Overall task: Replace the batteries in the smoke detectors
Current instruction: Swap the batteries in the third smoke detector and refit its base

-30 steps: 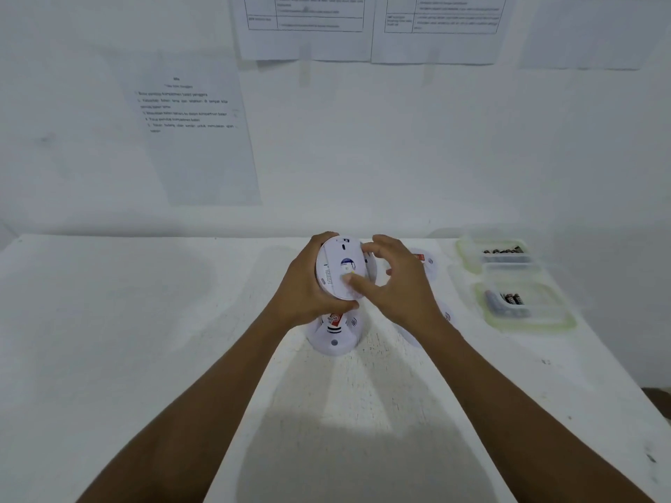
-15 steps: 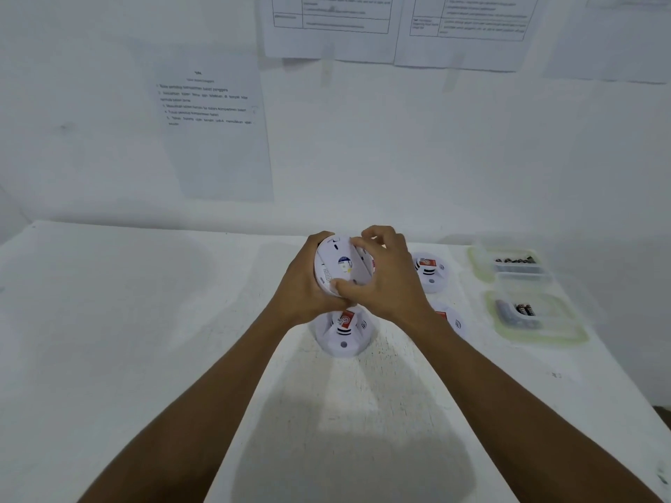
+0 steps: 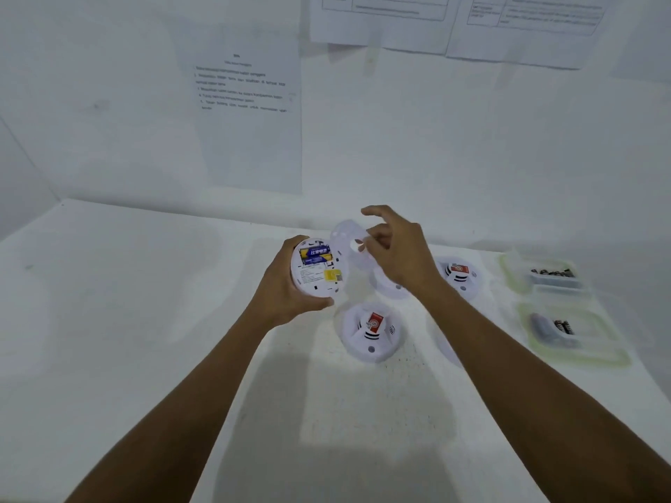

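My left hand (image 3: 287, 295) grips a white round smoke detector (image 3: 319, 268), its back turned to me, showing a blue and yellow battery and a yellow label. My right hand (image 3: 399, 252) pinches the detector's white back cover (image 3: 346, 235), lifted just off to the right of the detector. On the table below lie more white detectors with red stickers: one in front (image 3: 370, 330), one at the right (image 3: 459, 275), and one mostly hidden under my right wrist (image 3: 386, 285).
Two clear plastic tubs with greenish rims stand at the table's right: the far one (image 3: 544, 275) and the near one (image 3: 566, 332), both holding batteries. Printed sheets (image 3: 250, 114) hang on the white wall behind. The white table (image 3: 127, 321) meets the wall at the back.
The back cover has come off the detector: my right hand has lifted it up and to the right, and the battery compartment now shows. The view has shifted left.
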Action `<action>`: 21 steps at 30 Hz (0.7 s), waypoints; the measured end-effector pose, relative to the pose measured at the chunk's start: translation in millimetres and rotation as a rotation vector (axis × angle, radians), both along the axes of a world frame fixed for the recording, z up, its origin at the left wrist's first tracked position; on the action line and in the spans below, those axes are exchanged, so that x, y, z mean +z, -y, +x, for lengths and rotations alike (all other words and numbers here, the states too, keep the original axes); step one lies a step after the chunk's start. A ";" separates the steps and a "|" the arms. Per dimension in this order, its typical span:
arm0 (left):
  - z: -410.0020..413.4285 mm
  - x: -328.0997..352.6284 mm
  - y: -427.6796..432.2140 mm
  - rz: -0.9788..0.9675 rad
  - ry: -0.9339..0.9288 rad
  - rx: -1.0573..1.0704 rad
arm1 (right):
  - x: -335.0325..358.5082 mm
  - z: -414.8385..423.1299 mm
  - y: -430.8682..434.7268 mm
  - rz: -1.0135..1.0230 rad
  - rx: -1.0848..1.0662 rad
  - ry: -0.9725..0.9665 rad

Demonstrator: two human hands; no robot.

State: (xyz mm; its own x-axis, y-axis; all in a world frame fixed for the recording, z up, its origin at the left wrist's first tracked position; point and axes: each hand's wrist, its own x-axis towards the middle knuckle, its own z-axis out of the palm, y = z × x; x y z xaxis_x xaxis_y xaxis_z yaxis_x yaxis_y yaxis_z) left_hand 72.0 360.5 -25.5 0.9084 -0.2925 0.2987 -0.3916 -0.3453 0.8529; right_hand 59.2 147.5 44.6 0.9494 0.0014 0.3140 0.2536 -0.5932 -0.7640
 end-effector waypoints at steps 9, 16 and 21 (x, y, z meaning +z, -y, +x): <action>-2.8 -5.6 -49.2 0.017 -0.002 0.066 | -43.9 77.5 -15.4 -0.442 0.101 -0.213; -0.5 1.6 -53.1 -0.002 0.036 0.039 | -49.3 73.3 -26.5 -0.350 -0.022 -0.149; 1.6 14.5 -19.9 0.018 0.060 -0.033 | -8.9 20.7 -40.4 -0.070 0.054 0.007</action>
